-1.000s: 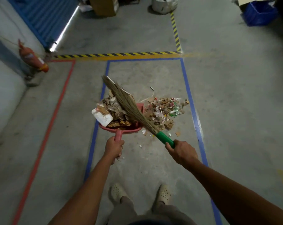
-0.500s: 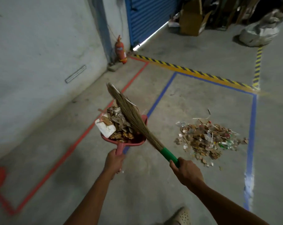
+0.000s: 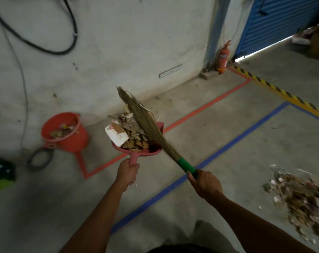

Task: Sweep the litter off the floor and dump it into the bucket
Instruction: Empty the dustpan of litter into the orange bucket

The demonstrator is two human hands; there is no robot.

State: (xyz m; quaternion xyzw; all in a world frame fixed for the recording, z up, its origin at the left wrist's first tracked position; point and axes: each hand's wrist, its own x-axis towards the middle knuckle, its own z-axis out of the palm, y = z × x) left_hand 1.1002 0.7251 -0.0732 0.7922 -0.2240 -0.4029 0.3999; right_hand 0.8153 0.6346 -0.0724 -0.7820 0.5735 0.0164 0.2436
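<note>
Filling the dustpan at the centre of the frame is a load of litter: brown leaves and card scraps, with a crumpled white piece at its left edge. We hold the pan clear of the floor, roughly level, its pink handle pointing down toward us. Our broom lies slantwise over the load, with its straw head reaching up and left past the pan's far rim and its green grip low and to the right. More scraps lie in a blurred pile on the floor at the right edge of the frame, well apart from the pan.

Our left hand is clenched round the pan's handle just below the pan. The back of the hand faces us, and the forearm runs in from the bottom centre. Our right hand grasps the lower end of the green grip with its fingers wrapped round it, and the arm comes in from the lower right.

At the left of the frame the red bucket stands on the floor near the wall, apart from the pan, with some scraps inside it. Red tape runs along the floor behind the pan, and blue tape passes beneath our right hand. At the upper right a fire extinguisher stands beside a blue shutter, and a yellow-and-black stripe crosses the floor. A black cable loops on the wall at the upper left.
</note>
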